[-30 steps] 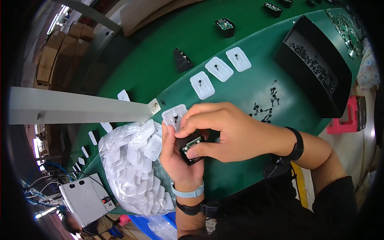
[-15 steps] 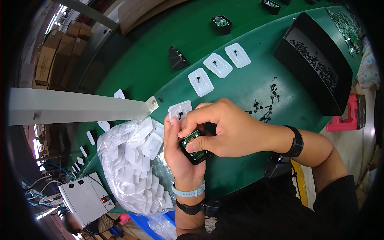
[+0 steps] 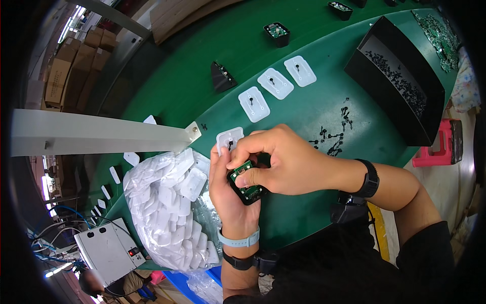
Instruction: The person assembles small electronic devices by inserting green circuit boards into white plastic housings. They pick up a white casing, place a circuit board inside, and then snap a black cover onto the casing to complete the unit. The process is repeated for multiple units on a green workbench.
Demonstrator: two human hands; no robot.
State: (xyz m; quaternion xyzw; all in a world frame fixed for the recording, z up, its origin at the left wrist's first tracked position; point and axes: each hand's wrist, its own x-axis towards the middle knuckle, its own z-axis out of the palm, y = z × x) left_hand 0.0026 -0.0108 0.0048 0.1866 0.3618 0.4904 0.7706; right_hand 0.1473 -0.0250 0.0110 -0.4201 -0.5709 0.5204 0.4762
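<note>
My left hand point(image 3: 230, 200) is wrapped round a small black housing with a green circuit board point(image 3: 247, 188) in its open side. From the right, my right hand point(image 3: 286, 159) closes over the same piece, its thumb pressed on the board and its forefinger bent near my left fingertips. Part of the housing is hidden by my right fingers. Just beyond the left fingertips lies a white plastic cover point(image 3: 234, 135) with a small black part on it. Three more such covers point(image 3: 254, 104) lie in a slanting row farther off, each bearing a black part.
A clear bag of white covers point(image 3: 169, 213) lies left of my hands, below a pale metal bar point(image 3: 101, 133). Small black parts point(image 3: 331, 136) are scattered to the right, near a black bin point(image 3: 395, 81). Black housings point(image 3: 277, 34) sit on the green belt; circuit boards point(image 3: 439, 38) are heaped far right.
The black housings on the belt have shifted slightly left. My hands keep their grip on the housing and have moved only a little.
</note>
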